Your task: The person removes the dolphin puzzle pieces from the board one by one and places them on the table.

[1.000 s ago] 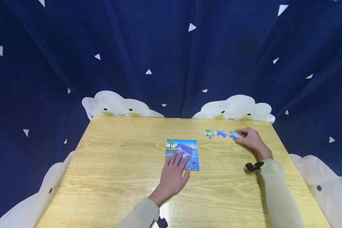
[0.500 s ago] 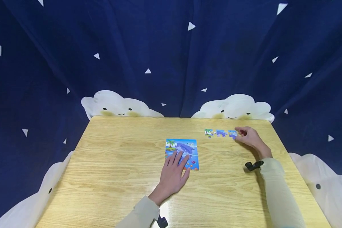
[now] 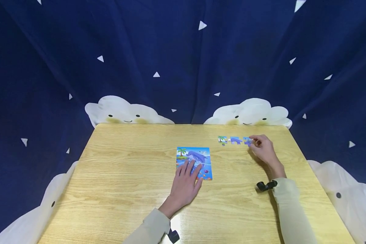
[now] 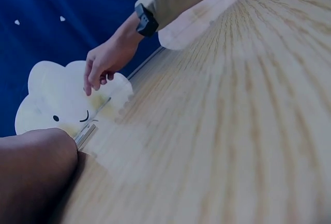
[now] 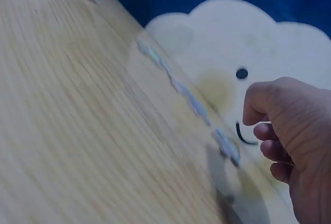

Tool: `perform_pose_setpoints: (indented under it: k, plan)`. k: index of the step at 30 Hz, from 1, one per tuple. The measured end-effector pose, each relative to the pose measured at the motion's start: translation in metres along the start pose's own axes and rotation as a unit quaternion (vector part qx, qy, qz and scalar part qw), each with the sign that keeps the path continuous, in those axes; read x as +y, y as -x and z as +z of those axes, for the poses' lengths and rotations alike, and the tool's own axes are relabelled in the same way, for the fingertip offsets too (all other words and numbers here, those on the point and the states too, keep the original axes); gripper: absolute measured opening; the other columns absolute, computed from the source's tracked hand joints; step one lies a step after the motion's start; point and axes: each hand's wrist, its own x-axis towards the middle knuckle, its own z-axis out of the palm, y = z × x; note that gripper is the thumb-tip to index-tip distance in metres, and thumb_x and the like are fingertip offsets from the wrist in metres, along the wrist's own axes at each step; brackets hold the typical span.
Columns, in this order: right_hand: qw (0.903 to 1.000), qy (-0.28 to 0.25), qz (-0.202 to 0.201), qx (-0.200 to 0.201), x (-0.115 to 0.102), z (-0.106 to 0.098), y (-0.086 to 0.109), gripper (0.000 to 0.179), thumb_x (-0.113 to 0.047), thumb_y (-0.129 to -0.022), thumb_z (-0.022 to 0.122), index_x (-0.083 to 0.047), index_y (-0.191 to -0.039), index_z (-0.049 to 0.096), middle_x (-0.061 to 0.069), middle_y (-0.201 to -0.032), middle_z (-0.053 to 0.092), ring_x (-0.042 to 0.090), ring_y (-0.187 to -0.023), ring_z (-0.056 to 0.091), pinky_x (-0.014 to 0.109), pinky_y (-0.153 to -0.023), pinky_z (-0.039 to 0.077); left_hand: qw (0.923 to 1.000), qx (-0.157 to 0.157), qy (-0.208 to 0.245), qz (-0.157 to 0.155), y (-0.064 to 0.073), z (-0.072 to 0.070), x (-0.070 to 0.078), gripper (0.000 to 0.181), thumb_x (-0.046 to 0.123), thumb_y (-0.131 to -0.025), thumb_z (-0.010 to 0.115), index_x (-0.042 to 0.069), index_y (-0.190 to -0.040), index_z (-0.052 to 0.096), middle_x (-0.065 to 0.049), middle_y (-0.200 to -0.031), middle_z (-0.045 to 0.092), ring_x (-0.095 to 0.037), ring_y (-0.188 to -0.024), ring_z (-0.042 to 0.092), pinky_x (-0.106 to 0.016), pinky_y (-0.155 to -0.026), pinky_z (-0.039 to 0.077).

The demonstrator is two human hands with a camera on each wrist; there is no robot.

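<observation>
In the head view a square dolphin picture board (image 3: 201,156) lies near the middle of the table. My left hand (image 3: 184,186) rests on its lower part, fingers spread and straight, covering some of the picture. Three puzzle pieces lie in a row at the far right: a palm tree piece (image 3: 222,139), a dolphin piece (image 3: 235,140) and a blue and purple piece (image 3: 247,140). My right hand (image 3: 265,149) hovers at this last piece, thumb and index finger apart over its right side. In the right wrist view the right hand (image 5: 300,131) stands clear of the row, fingers loosely bent.
The pale wooden table (image 3: 125,162) spreads out on all sides of the board. A dark blue curtain (image 3: 134,61) with white triangles hangs behind it. Cloud-shaped cushions (image 3: 250,112) line the back edge and sides. A black wrist camera (image 3: 266,185) sits on my right wrist.
My right hand has shifted slightly left, its fingertips now overlapping the rightmost piece more. The left hand stays on the board. The whole view has tilted a little.
</observation>
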Motion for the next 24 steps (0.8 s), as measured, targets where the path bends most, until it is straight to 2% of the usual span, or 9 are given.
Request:
perform_pose_setpoints:
  k: [3,9,12,17,24]
  plan:
    - [0.9997,-0.010,-0.022,0.003,-0.015,0.006,0.006,0.031,0.004,-0.093,0.063,0.007,-0.123,0.070,0.017,-0.099,0.060,0.019,-0.083,0.053,0.016,-0.069,0.042,0.9999,0.013,0.007,0.001,0.001,0.000,0.000,0.051,0.043,-0.109,0.042,0.022,-0.155,0.050,-0.011,-0.156,0.046,-0.036,-0.148,0.038,-0.053,-0.117,0.031]
    - [0.9971,-0.026,-0.063,-0.032,-0.046,0.019,0.014,0.026,0.007,-0.094,0.063,0.008,-0.119,0.071,0.012,-0.095,0.062,0.017,-0.077,0.053,0.019,-0.065,0.044,0.9990,0.033,0.030,0.006,0.001,0.000,-0.001,0.047,0.039,-0.109,0.046,0.022,-0.151,0.054,-0.012,-0.145,0.049,-0.034,-0.135,0.045,-0.052,-0.112,0.034]
    - [0.9949,-0.035,-0.078,-0.054,-0.061,0.029,0.017,0.025,0.007,-0.094,0.063,0.008,-0.118,0.072,0.010,-0.092,0.064,0.016,-0.073,0.055,0.020,-0.063,0.046,0.9989,0.025,0.039,0.003,0.002,0.000,0.000,0.046,0.039,-0.109,0.044,0.022,-0.151,0.054,-0.012,-0.144,0.048,-0.033,-0.133,0.044,-0.052,-0.110,0.034]
    - [0.9879,-0.055,-0.092,-0.112,-0.087,0.049,0.022,0.024,0.003,-0.096,0.064,0.005,-0.118,0.073,0.006,-0.092,0.065,0.016,-0.074,0.056,0.024,-0.063,0.048,0.9991,0.003,0.043,-0.003,0.003,-0.003,0.000,0.047,0.036,-0.110,0.043,0.020,-0.154,0.050,-0.013,-0.146,0.047,-0.035,-0.134,0.042,-0.053,-0.111,0.033]
    - [0.9766,-0.067,-0.117,-0.167,-0.118,0.075,0.022,0.023,0.003,-0.095,0.065,0.004,-0.117,0.074,0.006,-0.094,0.068,0.014,-0.081,0.058,0.025,-0.069,0.051,0.9999,-0.009,0.009,0.002,0.005,-0.006,0.000,0.049,0.030,-0.110,0.041,0.021,-0.158,0.048,-0.010,-0.148,0.050,-0.033,-0.135,0.045,-0.052,-0.116,0.032]
